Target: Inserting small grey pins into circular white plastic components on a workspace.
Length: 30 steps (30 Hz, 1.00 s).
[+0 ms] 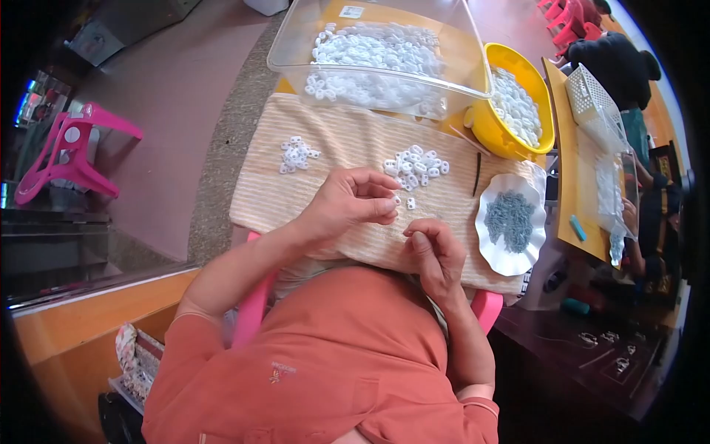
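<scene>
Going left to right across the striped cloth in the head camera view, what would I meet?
Small cluster of white plastic pieces → left hand → larger pile of white plastic pieces → thin dark stick → white scalloped plate of grey-blue small parts.

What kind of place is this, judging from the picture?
Probably a small workshop for hand assembly or sorting. A clear bin and a yellow basin hold many small white plastic parts, a white dish holds grey pieces, and another person sits at a neighbouring table.
</scene>
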Motion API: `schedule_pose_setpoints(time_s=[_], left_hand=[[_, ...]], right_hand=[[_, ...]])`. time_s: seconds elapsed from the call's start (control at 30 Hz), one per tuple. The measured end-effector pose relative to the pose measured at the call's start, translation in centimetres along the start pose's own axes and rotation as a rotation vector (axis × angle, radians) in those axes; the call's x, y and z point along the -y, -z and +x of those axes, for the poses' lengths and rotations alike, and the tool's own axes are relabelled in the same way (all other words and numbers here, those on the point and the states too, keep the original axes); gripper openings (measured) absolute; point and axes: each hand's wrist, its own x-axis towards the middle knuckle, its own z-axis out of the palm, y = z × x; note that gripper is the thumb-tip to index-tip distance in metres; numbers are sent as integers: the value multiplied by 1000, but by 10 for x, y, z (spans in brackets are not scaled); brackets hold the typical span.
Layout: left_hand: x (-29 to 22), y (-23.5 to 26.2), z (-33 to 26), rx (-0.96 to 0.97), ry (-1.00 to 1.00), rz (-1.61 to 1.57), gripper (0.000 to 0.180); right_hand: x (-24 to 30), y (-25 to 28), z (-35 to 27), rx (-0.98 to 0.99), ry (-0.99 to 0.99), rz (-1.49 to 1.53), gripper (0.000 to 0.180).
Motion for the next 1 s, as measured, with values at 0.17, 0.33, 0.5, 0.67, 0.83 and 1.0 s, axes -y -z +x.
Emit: schedule_pose_setpoints(time_s=[0.17, 0.33, 0.5, 0.67, 0.83, 1.0], left_hand=[[3, -17, 1, 2, 116, -104, 25], [14, -22, 6, 58, 120, -121, 22], [18, -26, 8, 56, 145, -172, 21], [24, -26, 9, 71, 123, -179, 20], [25, -26, 10, 74, 130, -213, 20], [27, -26, 10, 63, 144, -245, 19]], right_hand=[[2, 2, 2, -153, -223, 134, 12], [13, 2, 7, -206, -267, 287, 12], [-5, 3, 2, -225, -266, 255, 13], [-3, 2, 4, -226, -226, 445, 12], [-4, 2, 5, -226, -222, 449, 11], [-4, 2, 5, -219, -226, 456, 11]])
